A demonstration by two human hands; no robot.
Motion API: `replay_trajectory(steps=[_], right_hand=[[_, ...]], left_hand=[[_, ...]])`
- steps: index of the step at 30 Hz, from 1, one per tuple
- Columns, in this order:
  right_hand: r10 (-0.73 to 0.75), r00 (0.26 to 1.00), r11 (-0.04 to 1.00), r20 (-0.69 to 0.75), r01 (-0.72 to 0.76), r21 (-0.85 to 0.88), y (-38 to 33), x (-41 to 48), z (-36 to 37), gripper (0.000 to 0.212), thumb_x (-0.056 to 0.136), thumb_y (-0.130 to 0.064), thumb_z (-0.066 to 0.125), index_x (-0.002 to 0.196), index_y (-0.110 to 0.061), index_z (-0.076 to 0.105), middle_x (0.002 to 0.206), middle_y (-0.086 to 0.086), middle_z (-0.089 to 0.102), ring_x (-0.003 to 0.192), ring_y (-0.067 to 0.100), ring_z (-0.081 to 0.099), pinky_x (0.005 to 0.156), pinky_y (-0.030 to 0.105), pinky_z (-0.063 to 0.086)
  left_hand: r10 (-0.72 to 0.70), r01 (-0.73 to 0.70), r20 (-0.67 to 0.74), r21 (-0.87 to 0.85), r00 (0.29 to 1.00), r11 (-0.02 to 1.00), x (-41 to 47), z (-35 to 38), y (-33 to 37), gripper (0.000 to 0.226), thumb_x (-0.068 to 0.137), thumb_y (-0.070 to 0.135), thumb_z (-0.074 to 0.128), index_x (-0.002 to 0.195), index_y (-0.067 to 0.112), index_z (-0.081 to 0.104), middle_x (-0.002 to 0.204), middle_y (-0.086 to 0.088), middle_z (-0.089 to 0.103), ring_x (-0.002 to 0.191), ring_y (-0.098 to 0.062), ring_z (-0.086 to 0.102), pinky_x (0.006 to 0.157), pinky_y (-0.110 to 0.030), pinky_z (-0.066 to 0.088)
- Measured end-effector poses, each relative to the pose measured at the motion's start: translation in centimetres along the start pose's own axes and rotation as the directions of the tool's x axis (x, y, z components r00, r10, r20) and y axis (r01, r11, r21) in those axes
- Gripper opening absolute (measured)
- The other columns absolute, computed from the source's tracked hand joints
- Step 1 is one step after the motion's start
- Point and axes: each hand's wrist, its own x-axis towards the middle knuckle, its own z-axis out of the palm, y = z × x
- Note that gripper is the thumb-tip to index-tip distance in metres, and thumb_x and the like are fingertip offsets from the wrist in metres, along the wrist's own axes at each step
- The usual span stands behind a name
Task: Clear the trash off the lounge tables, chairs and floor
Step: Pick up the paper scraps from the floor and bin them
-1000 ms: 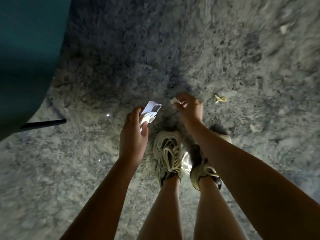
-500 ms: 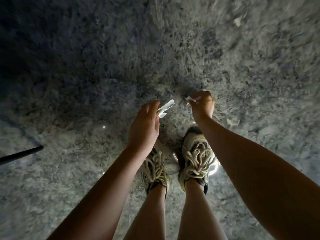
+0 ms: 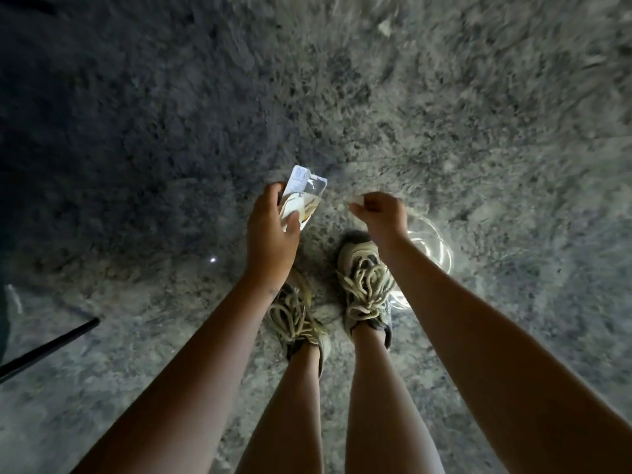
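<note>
- The person stands on a grey speckled floor (image 3: 478, 148) and looks straight down. Both bare arms reach forward over the feet.
- The left hand (image 3: 273, 234) holds a flat clear wrapper (image 3: 304, 195). The fingers are curled round its left edge and the thumb presses on its lower part.
- The wrapper is in the air above the floor and is tilted. It has a white printed label at its upper end and something pale yellow inside.
- The right hand (image 3: 384, 213) pinches a small white scrap (image 3: 354, 200) between the thumb and the fingertips, and the other fingers are curled in. The white scrap is near the wrapper but apart from it.
- The feet are in beige shoes with thick laces. The right shoe (image 3: 364, 285) is a little more forward than the left shoe (image 3: 297, 323).
- A clear plastic piece (image 3: 436, 249) lies on the floor just beside the right shoe, partly behind the right forearm. I cannot tell its exact shape.
- A pale bit (image 3: 384, 27) lies on the floor far ahead, near the upper edge.
- A black rod (image 3: 48, 347) crosses the lower left corner.
</note>
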Motion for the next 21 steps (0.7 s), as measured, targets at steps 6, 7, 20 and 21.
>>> replay_trajectory(steps=[6, 7, 20, 21], right_hand=[[0.320, 0.892, 0.940, -0.320, -0.258, 0.223, 4.9, -1.0, -5.3, 0.016, 0.076, -0.014, 0.074, 0.089, -0.013, 0.066, 0.106, 0.013, 0.066, 0.091, 0.024, 0.060, 0.075, 0.026, 0.047], [0.348, 0.871, 0.929, -0.347, -0.269, 0.255, 5.4, -0.4, -5.4, 0.013, 0.075, -0.013, 0.074, 0.086, -0.013, 0.066, 0.104, 0.013, 0.067, 0.086, 0.020, 0.059, 0.067, 0.020, 0.045], [0.299, 0.823, 0.953, -0.483, -0.286, 0.102, 7.1, 6.6, -2.3, 0.011, 0.085, -0.012, 0.063, 0.096, -0.009, 0.065, 0.088, 0.000, 0.060, 0.078, 0.011, 0.051, 0.066, 0.020, 0.040], [0.295, 0.823, 0.953, -0.484, -0.292, 0.085, 7.0, 6.6, -2.2, 0.010, 0.085, -0.011, 0.063, 0.095, -0.009, 0.065, 0.085, 0.000, 0.058, 0.077, 0.011, 0.050, 0.065, 0.020, 0.040]], left_hand=[[0.078, -0.080, 0.059, 0.030, 0.995, 0.996, 0.8, 1.2, 3.7, 0.036, 0.086, 0.000, 0.056, 0.121, -0.002, 0.050, 0.118, -0.019, 0.057, 0.106, -0.031, 0.054, 0.083, -0.025, 0.037], [0.092, -0.094, 0.058, 0.035, 0.994, 0.995, 1.2, 1.6, 3.8, 0.036, 0.086, 0.000, 0.057, 0.121, -0.002, 0.050, 0.118, -0.019, 0.057, 0.105, -0.031, 0.054, 0.082, -0.024, 0.036], [0.100, -0.108, 0.123, 0.058, 0.987, 0.992, 3.8, 4.0, -0.2, 0.038, 0.088, 0.004, 0.055, 0.125, -0.001, 0.046, 0.122, -0.017, 0.055, 0.108, -0.028, 0.054, 0.088, -0.036, 0.044], [0.093, -0.100, 0.126, 0.056, 0.988, 0.993, 3.7, 3.9, -0.3, 0.039, 0.089, 0.004, 0.055, 0.126, -0.001, 0.045, 0.123, -0.017, 0.055, 0.109, -0.029, 0.054, 0.090, -0.037, 0.045]])
